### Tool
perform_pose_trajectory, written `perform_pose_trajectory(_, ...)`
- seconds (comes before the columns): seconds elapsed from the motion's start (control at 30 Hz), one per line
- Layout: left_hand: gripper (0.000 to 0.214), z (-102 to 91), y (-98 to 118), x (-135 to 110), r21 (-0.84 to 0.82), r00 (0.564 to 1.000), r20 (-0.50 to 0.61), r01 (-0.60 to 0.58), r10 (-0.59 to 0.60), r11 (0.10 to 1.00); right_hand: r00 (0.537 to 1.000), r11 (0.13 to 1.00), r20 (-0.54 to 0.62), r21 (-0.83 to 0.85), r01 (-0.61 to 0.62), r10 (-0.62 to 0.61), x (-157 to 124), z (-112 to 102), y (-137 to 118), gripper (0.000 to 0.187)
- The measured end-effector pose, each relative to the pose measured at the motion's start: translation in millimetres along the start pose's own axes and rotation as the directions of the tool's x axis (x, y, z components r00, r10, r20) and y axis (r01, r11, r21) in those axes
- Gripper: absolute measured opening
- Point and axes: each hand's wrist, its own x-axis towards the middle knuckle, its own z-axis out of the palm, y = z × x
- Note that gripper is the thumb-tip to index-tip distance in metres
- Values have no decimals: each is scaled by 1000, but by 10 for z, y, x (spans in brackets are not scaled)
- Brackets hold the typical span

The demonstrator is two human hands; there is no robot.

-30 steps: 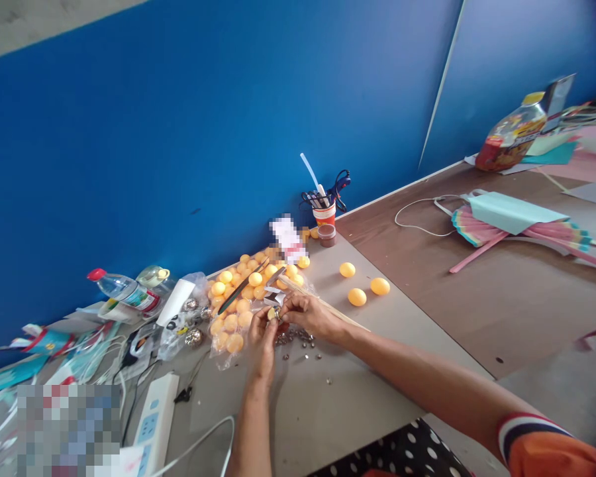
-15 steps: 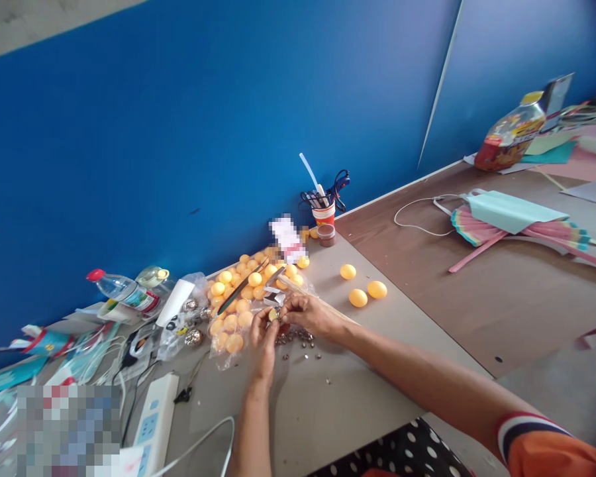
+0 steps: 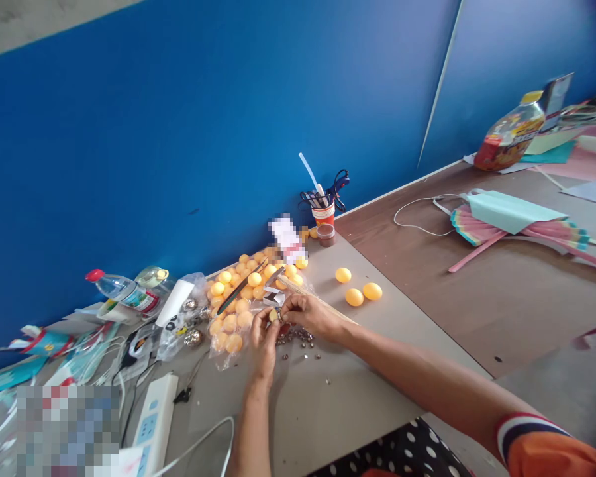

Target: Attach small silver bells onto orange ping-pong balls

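My left hand (image 3: 264, 341) is closed around a small yellowish ball (image 3: 274, 316), mostly covered by the fingers. A dark shiny patch shows on its right side. My right hand (image 3: 310, 316) meets it there, thumb and fingertips pinched together at the ball; anything tiny between them is hidden. Just below the hands, small shiny metallic beads (image 3: 305, 336) lie scattered on the grey table (image 3: 338, 424). Behind my left hand, many orange balls (image 3: 230, 322) spill over a clear plastic bag. Three loose orange balls (image 3: 354, 297) sit to the right.
Black-bladed scissors (image 3: 238, 291) and a wooden stick (image 3: 298, 286) lie by the balls. Silver studded balls (image 3: 193, 338), a plastic bottle (image 3: 129, 291) and a power strip (image 3: 156, 414) are left. A cup of tools (image 3: 324, 213) stands against the blue wall (image 3: 203, 132).
The three loose orange balls on the right have shifted slightly to the left. Both hands keep almost the same position at the small ball.
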Motion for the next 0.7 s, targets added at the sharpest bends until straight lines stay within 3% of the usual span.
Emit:
perform_pose_trajectory(0.37, 39, 35, 54, -20, -17, 1000, -2, 11, -11, 1000, 997, 977, 62, 211, 42, -56, 98, 3, 223, 16)
perform_pose_trajectory(0.7, 39, 22, 32, -14, 61, 1000, -17, -13, 14, 998, 998, 986, 32, 157, 50, -56, 122, 26, 293, 13)
